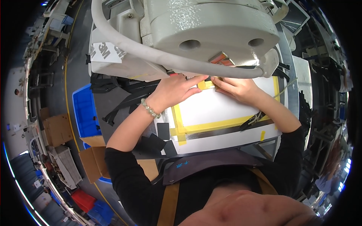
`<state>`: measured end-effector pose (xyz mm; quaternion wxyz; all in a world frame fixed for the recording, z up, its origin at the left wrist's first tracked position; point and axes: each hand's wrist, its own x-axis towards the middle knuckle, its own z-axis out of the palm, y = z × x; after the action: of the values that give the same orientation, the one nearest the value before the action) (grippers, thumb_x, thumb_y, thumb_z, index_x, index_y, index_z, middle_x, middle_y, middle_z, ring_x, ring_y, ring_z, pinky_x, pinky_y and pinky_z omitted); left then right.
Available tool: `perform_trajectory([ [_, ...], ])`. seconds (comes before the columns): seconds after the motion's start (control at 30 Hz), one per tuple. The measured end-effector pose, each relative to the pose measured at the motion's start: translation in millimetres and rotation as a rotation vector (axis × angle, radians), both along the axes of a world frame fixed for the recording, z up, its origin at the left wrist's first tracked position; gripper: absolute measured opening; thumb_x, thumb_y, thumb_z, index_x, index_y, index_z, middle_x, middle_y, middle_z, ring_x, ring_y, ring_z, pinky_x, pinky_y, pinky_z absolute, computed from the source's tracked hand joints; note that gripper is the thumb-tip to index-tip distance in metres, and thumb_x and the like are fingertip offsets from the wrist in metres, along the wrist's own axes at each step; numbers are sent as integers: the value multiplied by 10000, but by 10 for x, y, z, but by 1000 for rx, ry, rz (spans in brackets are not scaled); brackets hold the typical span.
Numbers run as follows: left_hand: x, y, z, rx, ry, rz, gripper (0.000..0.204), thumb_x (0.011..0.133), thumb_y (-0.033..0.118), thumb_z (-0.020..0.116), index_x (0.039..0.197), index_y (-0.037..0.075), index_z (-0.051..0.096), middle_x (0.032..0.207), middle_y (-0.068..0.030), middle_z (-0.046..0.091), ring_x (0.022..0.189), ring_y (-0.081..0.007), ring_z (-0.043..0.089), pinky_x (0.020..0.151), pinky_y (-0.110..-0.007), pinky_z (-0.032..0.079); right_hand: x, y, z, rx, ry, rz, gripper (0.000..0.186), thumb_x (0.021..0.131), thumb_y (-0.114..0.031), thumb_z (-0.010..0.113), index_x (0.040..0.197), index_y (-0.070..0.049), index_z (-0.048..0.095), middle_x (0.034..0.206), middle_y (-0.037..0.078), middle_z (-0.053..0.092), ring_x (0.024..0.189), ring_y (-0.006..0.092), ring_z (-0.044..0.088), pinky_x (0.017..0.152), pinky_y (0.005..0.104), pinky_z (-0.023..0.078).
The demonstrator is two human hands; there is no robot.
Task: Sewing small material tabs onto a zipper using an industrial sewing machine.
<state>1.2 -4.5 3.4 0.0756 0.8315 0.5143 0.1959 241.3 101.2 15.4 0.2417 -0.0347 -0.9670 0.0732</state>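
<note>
My left hand [174, 90], with a beaded bracelet [150, 109] on its wrist, lies under the front of a large pale machine head [215, 28]. Its index finger stretches to the right and the thumb is apart from it. The other fingers are partly hidden by a thick grey hose [151, 54]. My right hand [238, 89] comes in from the right, its fingers bent together by a small dark piece [207, 78] between the two hands. What they pinch is too covered to make out. Beneath both is a white work surface [218, 104] bordered with yellow tape [211, 127].
Black straps [130, 98] lie left of my left forearm. Dark-handled snips [249, 121] rest near my right forearm. A blue bin [85, 111] and an open cardboard box [94, 164] stand to the left. Small dark squares [163, 131] lie at the surface's left edge.
</note>
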Motion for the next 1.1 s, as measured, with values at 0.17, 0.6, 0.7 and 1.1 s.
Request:
perform_trajectory([
  [0.17, 3, 4, 58, -35, 45, -3, 468, 893, 402, 580, 1338, 281, 503, 801, -67, 647, 703, -233, 637, 604, -346, 516, 5, 11, 26, 29, -6, 14, 360, 755, -157, 709, 1083, -36, 625, 909, 58, 573, 846, 195, 578, 678, 306, 525],
  [0.6, -2, -6, -16, -2, 57, 44, 460, 890, 441, 568, 1333, 330, 509, 753, -131, 605, 647, -245, 621, 528, -333, 497, 8, 8, 24, 29, 3, 10, 350, 757, -146, 688, 1084, -42, 619, 862, 36, 542, 844, 198, 554, 733, 322, 490],
  [0.7, 11, 8, 5, 5, 71, 46, 457, 888, 448, 565, 1328, 337, 514, 730, -133, 588, 625, -248, 610, 515, -332, 493, 17, 10, 15, -8, -4, -9, 347, 763, -150, 690, 1086, -44, 618, 864, 37, 541, 858, 201, 552, 758, 328, 486],
  [1.1, 19, -4, 47, 30, 106, 49, 450, 876, 430, 585, 1307, 308, 537, 717, -109, 588, 635, -242, 597, 561, -344, 497, -4, 10, -7, 24, 20, -5, 321, 765, -141, 689, 1063, -44, 619, 857, 40, 536, 863, 204, 554, 770, 336, 484],
])
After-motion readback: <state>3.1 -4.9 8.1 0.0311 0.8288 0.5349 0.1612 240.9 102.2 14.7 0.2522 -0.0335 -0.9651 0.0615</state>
